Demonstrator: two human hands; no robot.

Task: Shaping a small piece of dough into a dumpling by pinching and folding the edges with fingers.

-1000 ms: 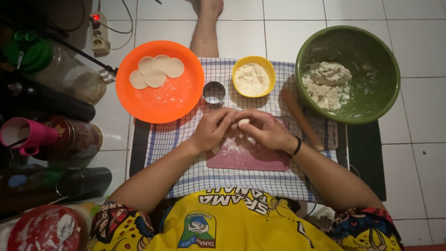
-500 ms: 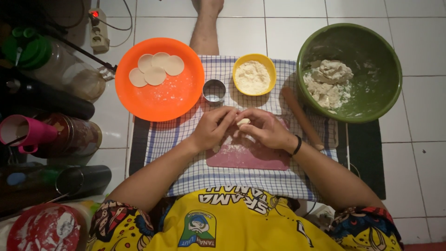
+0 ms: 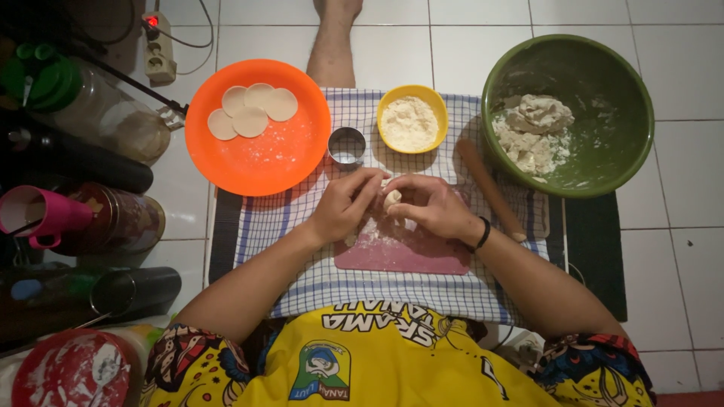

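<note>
An orange plate [image 3: 256,162] carries four dough rounds [image 3: 253,113]; beside it stand a metal ring cutter [image 3: 347,145] and a yellow bowl of flour [image 3: 412,119]. Over the floured pink board [image 3: 403,252], the left hand [image 3: 343,207] and right hand [image 3: 430,207] pinch a small dough ball [image 3: 391,200] together; a rolling pin [image 3: 490,188] and green dough bowl [image 3: 603,151] lie right

I see a small pale lump of dough [image 3: 391,200], roundish and floury, pinched between my left hand [image 3: 345,205] and right hand [image 3: 427,207], whose fingertips meet around it so only its top shows. It sits just above the pink board [image 3: 407,252], a flat rectangular slab dusted with white flour at its upper left part, lying on the checked cloth [image 3: 317,283]. My right wrist, wearing a dark band, rests over the board's upper right corner
</note>
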